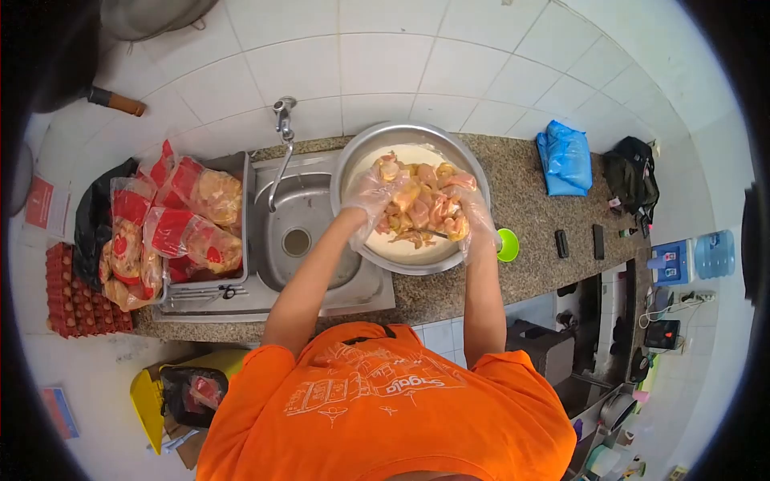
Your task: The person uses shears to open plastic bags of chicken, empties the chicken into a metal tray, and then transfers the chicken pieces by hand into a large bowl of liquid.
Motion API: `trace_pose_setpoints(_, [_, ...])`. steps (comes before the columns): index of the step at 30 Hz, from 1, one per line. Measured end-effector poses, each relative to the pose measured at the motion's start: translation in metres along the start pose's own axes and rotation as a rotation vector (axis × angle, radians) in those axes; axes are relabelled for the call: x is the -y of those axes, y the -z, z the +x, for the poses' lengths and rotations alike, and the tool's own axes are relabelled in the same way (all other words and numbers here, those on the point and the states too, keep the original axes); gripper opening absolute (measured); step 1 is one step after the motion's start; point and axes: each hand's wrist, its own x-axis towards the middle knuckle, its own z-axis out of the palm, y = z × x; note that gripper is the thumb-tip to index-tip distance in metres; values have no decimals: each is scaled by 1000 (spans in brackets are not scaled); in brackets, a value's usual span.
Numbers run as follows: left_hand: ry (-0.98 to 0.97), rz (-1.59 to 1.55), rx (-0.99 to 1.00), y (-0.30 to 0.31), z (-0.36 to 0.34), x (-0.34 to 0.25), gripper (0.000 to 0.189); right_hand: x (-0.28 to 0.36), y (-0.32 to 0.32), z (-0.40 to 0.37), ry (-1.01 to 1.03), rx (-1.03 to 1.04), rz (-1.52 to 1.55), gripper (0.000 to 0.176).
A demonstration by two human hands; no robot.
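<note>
Raw chicken pieces [421, 200] are sitting in a heap over a pale, runny mix [393, 250], inside the big metal bowl [459, 147] right of the sink [321, 216]. The left hand [372, 196] and right hand [478, 215], wearing thin gloves, are cupping the heap's two sides, fingers bending. The tips are hiding, so I cannot tell how tightly they are holding. Working low and level is probably best for catching drips.

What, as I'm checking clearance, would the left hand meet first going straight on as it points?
Chicken pieces, which the left hand seems to touch; past them, probably the far rim of the steel bowl, though depth is unclear.
</note>
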Motion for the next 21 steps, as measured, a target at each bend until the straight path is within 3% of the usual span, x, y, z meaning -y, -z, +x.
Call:
trace_pose_setpoints(2, [113,711,123,-6,18,1,53,11,7,-6,-97,-78,133,32])
trace_pose_setpoints(3, [116,715,129,-12,18,-5,53,15,8,-8,-101,-83,137,32])
trace_pose_setpoints(5, [163,1052,380,-23,16,-17,60,21,7,-8,-33,-107,176,32])
trace_pose_setpoints(7, [78,894,336,-37,0,-7,54,23,1,-7,-86,-127,252,30])
trace_pose_setpoints(9, [100,-7,175,-63,-12,2,58,27,-8,-10,-139,-148,328,29])
trace_pose_setpoints(11, [148,-31,229,-73,-10,22,51,33,-16,-15,-247,-98,286,29])
trace_pose_setpoints(12, [99,1,172,-76,-11,28,44,2,-6,2,-63,-62,292,31])
trace_pose_setpoints(14, [51,38,105,-75,-12,31,37,-9,-2,8,-55,-50,237,32])
trace_pose_setpoints(16, [338,-533,92,-71,-15,24,23,-17,-2,10,-46,-46,184,33])
trace_pose_setpoints(18, [356,-563,68,-66,-17,10,19,-19,-2,10,19,45,309,40])
trace_pose_setpoints(21, [360,-569,50,-55,-14,2,14,-15,-3,4,21,51,250,44])
